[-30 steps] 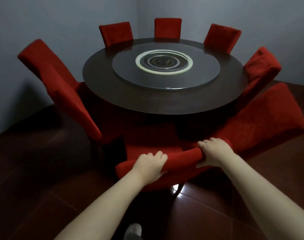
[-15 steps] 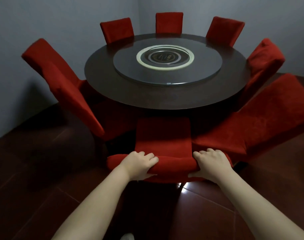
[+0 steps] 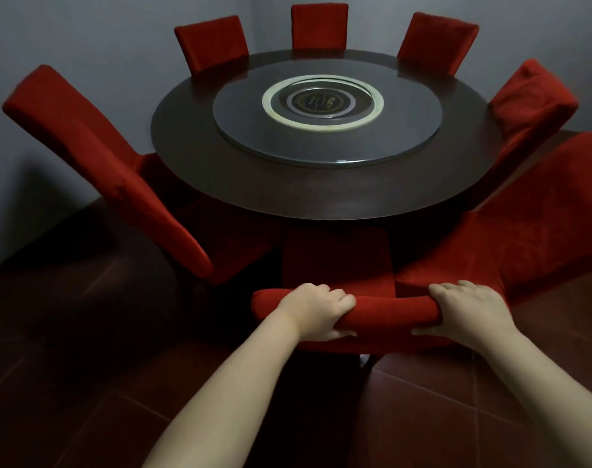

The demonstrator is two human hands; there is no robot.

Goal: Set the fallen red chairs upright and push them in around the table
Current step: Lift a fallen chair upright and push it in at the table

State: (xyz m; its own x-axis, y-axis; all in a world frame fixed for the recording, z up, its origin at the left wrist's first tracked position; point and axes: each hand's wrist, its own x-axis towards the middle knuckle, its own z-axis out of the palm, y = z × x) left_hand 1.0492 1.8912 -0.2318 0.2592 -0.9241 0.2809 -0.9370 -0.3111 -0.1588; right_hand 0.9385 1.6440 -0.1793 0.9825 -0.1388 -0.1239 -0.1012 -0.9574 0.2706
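Our left hand [image 3: 316, 310] and right hand [image 3: 466, 310] were both clenched over the padded top edge of the nearest red fabric-covered chair [image 3: 385, 309], fingers over the front. That chair stood upright straight ahead of us, its seat reaching to the rim of the round dark wooden table [image 3: 200, 184].

We judged this to be the pushing-in step, well along. The next move called for an even shove from both hands, straight toward the table's middle, so the back would not swing into its neighbours. The red chair on the left [image 3: 95, 157] and the red chair on the right [image 3: 541, 228] flanked ours, the right one's seat just beside it. The far red chairs [image 3: 319, 25] ringed the other side.

The held chair's legs were hidden, and shadow swallowed how far its seat went under. The right chair was cut off at the frame edge. Whether the flanking chairs truly leaned, or the wide lens bent them, we could not tell.
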